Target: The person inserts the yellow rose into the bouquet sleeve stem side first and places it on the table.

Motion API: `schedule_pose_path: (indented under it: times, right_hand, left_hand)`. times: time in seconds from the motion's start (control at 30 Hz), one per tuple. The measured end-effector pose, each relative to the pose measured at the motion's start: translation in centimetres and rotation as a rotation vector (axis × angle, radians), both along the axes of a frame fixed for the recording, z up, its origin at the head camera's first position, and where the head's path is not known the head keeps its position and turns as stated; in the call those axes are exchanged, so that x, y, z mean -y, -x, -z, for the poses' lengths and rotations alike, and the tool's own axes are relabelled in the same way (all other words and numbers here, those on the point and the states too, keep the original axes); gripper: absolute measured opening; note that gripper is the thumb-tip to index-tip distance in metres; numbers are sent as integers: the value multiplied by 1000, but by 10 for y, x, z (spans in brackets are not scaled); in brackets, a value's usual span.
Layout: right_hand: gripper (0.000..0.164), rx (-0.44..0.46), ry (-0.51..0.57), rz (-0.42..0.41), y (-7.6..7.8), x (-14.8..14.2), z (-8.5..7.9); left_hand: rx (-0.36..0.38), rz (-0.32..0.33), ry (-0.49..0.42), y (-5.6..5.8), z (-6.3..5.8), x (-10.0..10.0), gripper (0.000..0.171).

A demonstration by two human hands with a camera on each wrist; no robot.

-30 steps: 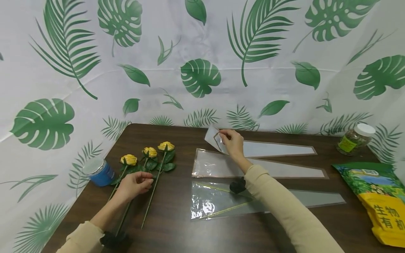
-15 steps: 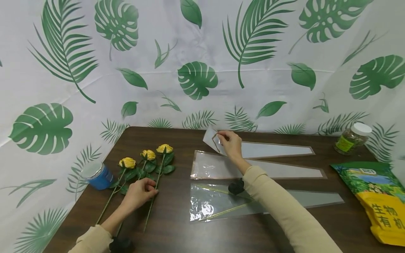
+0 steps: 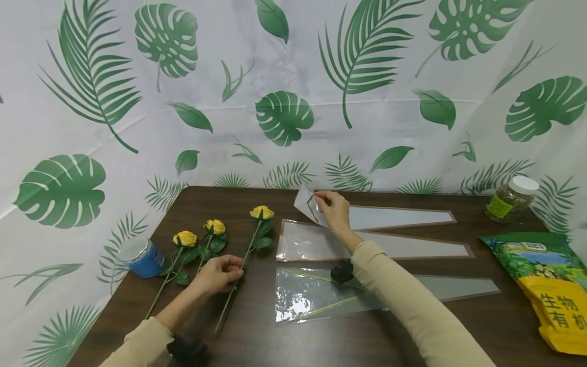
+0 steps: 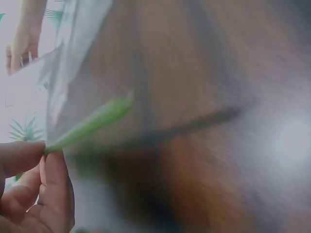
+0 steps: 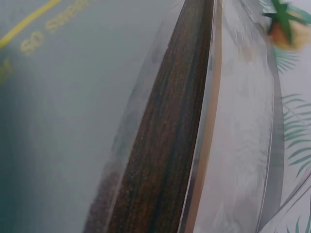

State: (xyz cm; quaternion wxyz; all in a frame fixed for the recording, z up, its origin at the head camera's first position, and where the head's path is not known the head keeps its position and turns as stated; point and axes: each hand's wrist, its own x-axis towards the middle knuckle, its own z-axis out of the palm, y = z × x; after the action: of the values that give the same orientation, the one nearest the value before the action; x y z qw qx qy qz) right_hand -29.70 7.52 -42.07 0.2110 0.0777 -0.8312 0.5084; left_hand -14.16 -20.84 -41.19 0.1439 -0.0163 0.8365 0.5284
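Observation:
Between thumb and fingers, my left hand [image 3: 220, 275] pinches the green stem [image 4: 97, 121] of a yellow artificial rose [image 3: 262, 212]. Its bloom points away from me, and the lower stem blurs in the left wrist view. Two more yellow roses [image 3: 185, 238] lie to the left of that hand. At the back, my right hand [image 3: 337, 209] pinches the wide end of a white flower sleeve [image 3: 403, 216], whose corner is lifted and folded up. A second sleeve [image 3: 295, 239] with a brown border lies in front of it, then a clear one [image 3: 293, 290] with yellow lines, partly under my right forearm.
A blue can [image 3: 145, 260] stands at the table's left edge. On the right are a white-lidded jar [image 3: 509, 201] and a green and yellow bag [image 3: 550, 290]. A leaf-printed cloth [image 3: 284, 61] hangs behind the dark wooden table [image 3: 257, 351].
My left hand has taken hold of the rightmost rose's stem and moved it to the right, away from the other two. The right hand keeps its hold on the back sleeve.

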Motion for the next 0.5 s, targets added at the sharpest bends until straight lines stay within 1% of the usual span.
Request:
schedule_pose_path:
  times: [0.07,0.17,0.2,0.27,0.33,0.4,0.5]
  right_hand:
    - [11,-3,-4,-3,0,0,-1]
    - [11,-14,-9,-5,1,0,-1]
    - [11,-19,-10,-5,1,0,-1]
    - [11,-23,-11,-9,1,0,-1]
    - [11,-22,-15,-13,0,1,-1]
    - [10,-21,-19,-15,-1,1,0]
    - [10,-25,-20,-16,-2,2,0]
  left_hand:
    - [18,-9,-95,10,-4,-5,29]
    - [5,-64,-218,28,-15,-17,33]
    - [6,-111,-242,34,-22,-24,34]
    - [-30,-168,-326,49,-32,-34,35]
    - [-72,-250,-418,64,-41,-44,34]
    - [-114,-340,-521,78,-48,-55,32]
    - [-178,-467,-661,98,-55,-69,28]
